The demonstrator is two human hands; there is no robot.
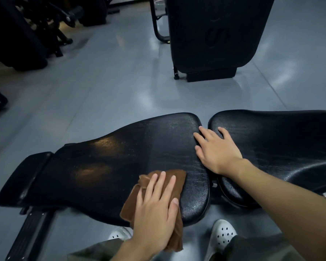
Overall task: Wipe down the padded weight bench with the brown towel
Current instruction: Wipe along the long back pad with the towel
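A glossy grey floor (pixel 105 87) fills the far half of the view. Across the near half lies the black padded bench (pixel 120 159). Its long pad is cracked and catches light at the left, and its second pad (pixel 280 140) runs out of view at the right. Far behind, an upright pad (pixel 224 34) stands on a frame, and a mark pressed into its face is too dim to read. Dark machines (pixel 26 25) at the far left are cut off and hard to make out. The right hand (pixel 218 149) lies flat with fingers spread (its arm reaches in from the right), bridging the gap between the two pads. The left hand (pixel 154 210) presses straight fingers onto the brown towel (pixel 177 178). The towel sits at the long pad's near right edge and hangs over it, partly hidden under the hand.
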